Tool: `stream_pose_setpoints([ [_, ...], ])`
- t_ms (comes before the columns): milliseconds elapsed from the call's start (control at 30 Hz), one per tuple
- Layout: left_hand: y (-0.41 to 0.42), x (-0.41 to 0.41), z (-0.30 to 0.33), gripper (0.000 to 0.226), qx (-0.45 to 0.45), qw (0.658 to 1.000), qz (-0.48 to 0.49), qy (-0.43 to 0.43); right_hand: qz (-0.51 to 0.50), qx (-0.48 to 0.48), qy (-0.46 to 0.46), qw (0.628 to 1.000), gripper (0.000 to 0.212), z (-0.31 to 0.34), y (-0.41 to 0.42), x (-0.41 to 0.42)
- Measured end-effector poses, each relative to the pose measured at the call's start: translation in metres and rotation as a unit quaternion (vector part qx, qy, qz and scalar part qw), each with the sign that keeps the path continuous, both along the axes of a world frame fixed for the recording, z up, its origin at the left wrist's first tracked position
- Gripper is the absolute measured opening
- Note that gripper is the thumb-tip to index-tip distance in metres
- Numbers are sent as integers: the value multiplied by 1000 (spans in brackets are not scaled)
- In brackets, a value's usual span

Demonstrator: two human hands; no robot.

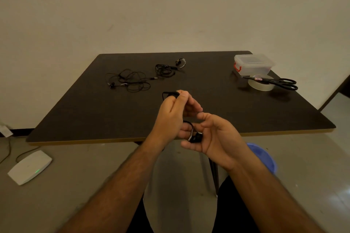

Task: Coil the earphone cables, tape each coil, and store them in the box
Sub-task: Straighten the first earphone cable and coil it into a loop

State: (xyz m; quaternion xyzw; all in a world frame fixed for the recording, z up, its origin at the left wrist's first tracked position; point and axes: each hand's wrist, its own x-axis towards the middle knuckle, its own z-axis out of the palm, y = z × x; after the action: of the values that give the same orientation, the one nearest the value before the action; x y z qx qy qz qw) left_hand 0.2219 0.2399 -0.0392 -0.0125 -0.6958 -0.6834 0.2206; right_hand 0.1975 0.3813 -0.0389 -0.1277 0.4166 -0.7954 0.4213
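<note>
My left hand [171, 114] grips a black earphone cable [169, 93], a loop of which sticks out above its fingers. My right hand [214, 135] is just below and to the right, its fingers curled round the earbud end [195, 138] of the same cable. Both hands hover over the near edge of the dark table [227, 111]. A loose tangled earphone [128, 81] lies at the far left of the table. A second bunched earphone [167, 68] lies beside it toward the back. The clear plastic box [253, 64] with a red latch stands at the back right.
A roll of clear tape [262, 86] lies in front of the box, with black scissors [280, 83] resting across it. On the floor, a white router [29, 166] sits at the left and a blue bin [263, 157] stands under the table at the right.
</note>
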Motion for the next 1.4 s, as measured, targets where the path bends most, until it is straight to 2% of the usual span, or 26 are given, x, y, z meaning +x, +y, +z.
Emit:
stream_pose_setpoints([
  [67,-2,-1,-1,34,32,999,-7,-19,7,0,5,1000,36,1,1,-2],
  [333,-6,4,1,43,68,994,-30,-78,50,0,54,997,56,7,5,-4],
  [500,-7,4,-4,42,69,986,-67,-133,44,60,93,993,57,11,4,-6],
  [633,-6,1,-12,41,98,980,-64,-162,-9,113,114,987,37,10,-2,-2],
  [800,2,2,-21,42,245,949,-65,-186,-98,190,154,965,16,10,-11,3],
  [867,8,2,-24,44,316,926,-58,-200,-125,270,231,926,9,8,-15,5],
  [900,11,2,-25,45,338,917,-50,-206,-140,334,301,882,7,5,-17,4],
  [967,20,3,-26,47,370,904,-30,-211,-155,440,433,772,6,0,-20,2],
  [1033,25,1,-29,48,398,893,-1,-212,-134,495,503,696,11,0,-24,-1],
  [1100,27,1,-29,52,422,879,9,-223,-95,535,521,658,17,4,-27,-3],
  [1133,27,0,-30,56,431,873,7,-231,-79,544,521,653,19,5,-28,-4],
  [1167,27,-1,-31,59,439,866,8,-237,-62,543,513,662,20,8,-28,-4],
  [1200,26,-1,-32,60,448,860,9,-242,-45,531,491,689,20,11,-28,-4],
  [1300,21,-2,-36,60,474,844,13,-253,1,433,367,824,14,23,-24,-4],
  [1333,19,-2,-36,60,480,840,9,-253,14,402,330,854,12,26,-22,-6],
  [1400,17,-1,-36,60,478,841,7,-254,34,369,292,882,16,30,-19,-10],
])
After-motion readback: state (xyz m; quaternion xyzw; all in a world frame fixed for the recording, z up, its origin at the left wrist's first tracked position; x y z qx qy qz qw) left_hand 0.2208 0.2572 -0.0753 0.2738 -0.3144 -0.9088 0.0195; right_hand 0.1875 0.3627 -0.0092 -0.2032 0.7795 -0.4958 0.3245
